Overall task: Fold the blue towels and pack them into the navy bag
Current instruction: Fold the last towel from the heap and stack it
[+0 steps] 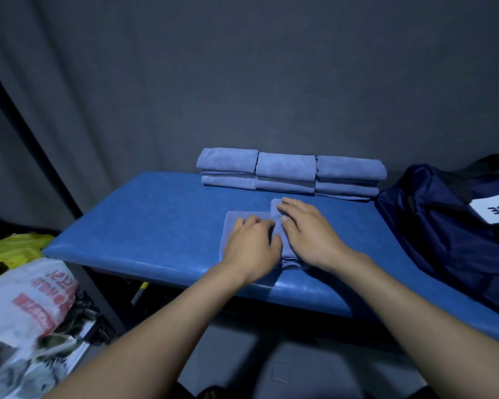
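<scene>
A small blue towel (232, 222) lies partly folded on the blue padded table (144, 226), near its front edge. My left hand (252, 244) rests on the towel's left part with its fingers curled down onto the cloth. My right hand (307, 233) lies flat on the folded right part, fingers straight and pressing it down. Both hands cover most of the towel. Several folded blue towels (288, 172) sit stacked in a row at the back of the table. The navy bag (444, 234) slumps at the table's right end, a white label on it.
A grey curtain hangs behind the table. On the left, below table height, lie a white printed plastic sack (26, 306) and a yellow bag (15, 249). A dark post (41, 156) slants down the left side. Grey floor shows under the table's front edge.
</scene>
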